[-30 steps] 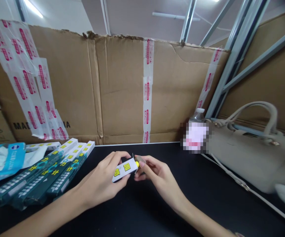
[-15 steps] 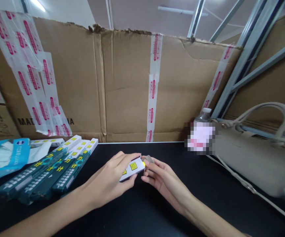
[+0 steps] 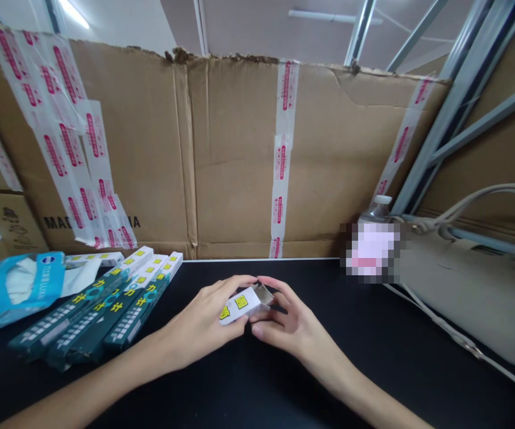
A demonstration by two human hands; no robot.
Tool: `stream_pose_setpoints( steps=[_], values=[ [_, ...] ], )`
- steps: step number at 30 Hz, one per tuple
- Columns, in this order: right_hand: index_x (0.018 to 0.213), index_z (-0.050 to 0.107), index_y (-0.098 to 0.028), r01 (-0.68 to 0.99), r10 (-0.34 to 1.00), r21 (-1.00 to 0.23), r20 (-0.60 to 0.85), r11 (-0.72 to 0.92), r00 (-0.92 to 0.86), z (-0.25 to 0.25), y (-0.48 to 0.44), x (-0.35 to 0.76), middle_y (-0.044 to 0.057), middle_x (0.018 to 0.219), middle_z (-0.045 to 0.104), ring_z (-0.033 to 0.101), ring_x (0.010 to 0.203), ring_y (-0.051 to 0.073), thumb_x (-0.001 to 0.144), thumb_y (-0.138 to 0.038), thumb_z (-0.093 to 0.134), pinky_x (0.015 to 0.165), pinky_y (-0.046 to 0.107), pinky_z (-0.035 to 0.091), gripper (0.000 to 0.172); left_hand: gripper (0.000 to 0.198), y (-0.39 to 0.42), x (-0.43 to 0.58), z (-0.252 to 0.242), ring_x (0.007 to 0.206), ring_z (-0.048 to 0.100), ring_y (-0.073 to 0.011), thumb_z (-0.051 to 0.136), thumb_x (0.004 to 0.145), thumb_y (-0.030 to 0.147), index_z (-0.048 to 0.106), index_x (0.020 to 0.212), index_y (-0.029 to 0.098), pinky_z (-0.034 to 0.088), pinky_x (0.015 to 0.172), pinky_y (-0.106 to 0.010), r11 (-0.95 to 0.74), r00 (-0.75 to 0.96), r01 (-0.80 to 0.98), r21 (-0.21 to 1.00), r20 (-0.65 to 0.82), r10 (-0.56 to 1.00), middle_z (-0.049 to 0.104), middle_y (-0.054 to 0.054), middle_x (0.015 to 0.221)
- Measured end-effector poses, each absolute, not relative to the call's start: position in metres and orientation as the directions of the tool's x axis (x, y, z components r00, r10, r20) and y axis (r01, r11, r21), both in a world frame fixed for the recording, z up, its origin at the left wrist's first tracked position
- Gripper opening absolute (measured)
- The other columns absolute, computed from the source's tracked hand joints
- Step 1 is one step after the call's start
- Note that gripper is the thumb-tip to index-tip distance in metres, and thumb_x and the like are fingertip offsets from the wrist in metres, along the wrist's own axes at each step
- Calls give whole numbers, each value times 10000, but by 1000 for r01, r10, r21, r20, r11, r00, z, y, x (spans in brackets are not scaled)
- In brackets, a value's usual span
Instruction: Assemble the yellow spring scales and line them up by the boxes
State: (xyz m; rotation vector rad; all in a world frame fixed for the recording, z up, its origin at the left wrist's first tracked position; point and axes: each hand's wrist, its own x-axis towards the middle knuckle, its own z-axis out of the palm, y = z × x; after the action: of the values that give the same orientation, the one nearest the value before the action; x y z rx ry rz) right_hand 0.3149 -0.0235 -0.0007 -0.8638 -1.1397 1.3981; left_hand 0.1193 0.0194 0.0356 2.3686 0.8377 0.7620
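A row of long dark-green cardboard boxes (image 3: 96, 316) is laid at the lower left of the black counter (image 3: 328, 357), a blue plastic packet (image 3: 20, 286) beside it. A taped brown cardboard wall (image 3: 230, 161) is stood behind. A beige handbag (image 3: 462, 286) and a clear plastic bottle (image 3: 377, 211) are seen at the right.

1. The left hand (image 3: 203, 325) lies palm down at centre, fingers curled forward in a grip.
2. The right hand (image 3: 284, 319) meets it fingertip to fingertip, index finger arched over; its thumb seems tucked beneath, partly hidden.
3. The bare left forearm (image 3: 83, 387) and right forearm (image 3: 364, 393) converge from the lower corners.
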Motion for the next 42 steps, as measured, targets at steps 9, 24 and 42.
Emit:
stream_pose_setpoints(
  steps=[9,24,42],
  values=[
    [1265,602,-162,-321,980,-947,52,-12,-190,1,-15,323,46,942,730,726,816,170,751,-337,839,898,371,557,593,507,19,118,44,1005,659,-189,588,807,74,549,1270,277,516,909,-330,-694,685,318,646,349,639,672,-17,1195],
    [1172,656,-166,-401,989,-916,38,-23,-142,6,-16,323,27,891,747,739,757,141,793,-309,812,842,293,583,434,797,20,117,43,912,676,-168,614,789,74,262,1454,337,551,820,-336,-616,680,183,766,354,642,623,-66,1259],
    [1277,570,-156,-336,993,-942,12,-27,-114,6,-18,322,-16,773,709,745,722,161,733,-318,867,829,324,600,641,459,12,122,38,989,644,-188,580,800,99,525,1224,264,506,854,-303,-673,669,338,658,335,664,648,-15,1161]
  ],
)
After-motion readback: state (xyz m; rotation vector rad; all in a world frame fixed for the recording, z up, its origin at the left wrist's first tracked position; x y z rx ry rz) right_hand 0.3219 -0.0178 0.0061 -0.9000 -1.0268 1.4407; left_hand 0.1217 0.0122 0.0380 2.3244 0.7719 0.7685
